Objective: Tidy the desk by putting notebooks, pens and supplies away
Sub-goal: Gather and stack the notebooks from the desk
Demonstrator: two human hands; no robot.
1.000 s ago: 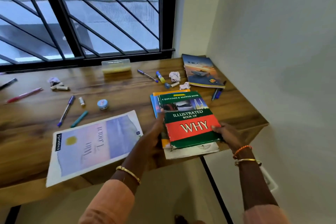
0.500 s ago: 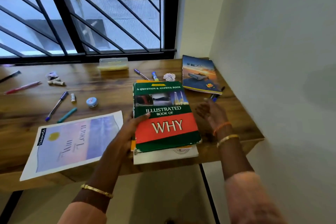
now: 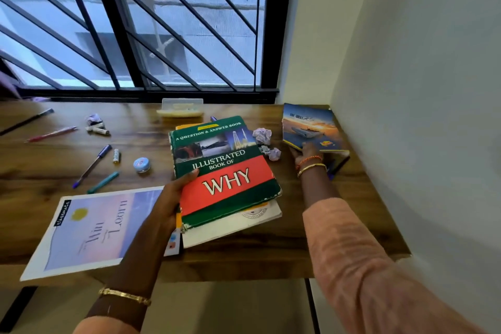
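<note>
Here the stack (image 3: 225,179) sits raised over the desk (image 3: 311,238), gripped at its near-left edge by my left hand (image 3: 169,203), thumb on the cover. I judge the lower books may slide out. My right hand (image 3: 306,152) touches the corner notebook (image 3: 309,125); whether those fingers pinch it I cannot tell. Paper balls (image 3: 267,144) could scatter.

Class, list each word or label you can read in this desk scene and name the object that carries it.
"A QUESTION & ANSWER BOOK", "ILLUSTRATED BOOK OF WHY": green and red book, gripped by the left hand.
"Win", "Learn" and a side label, probably "classmate": large notebook.
Title on the sunset notebook under the right hand: too blurred.
Small jar label and the seal on the white book: too small.
</note>
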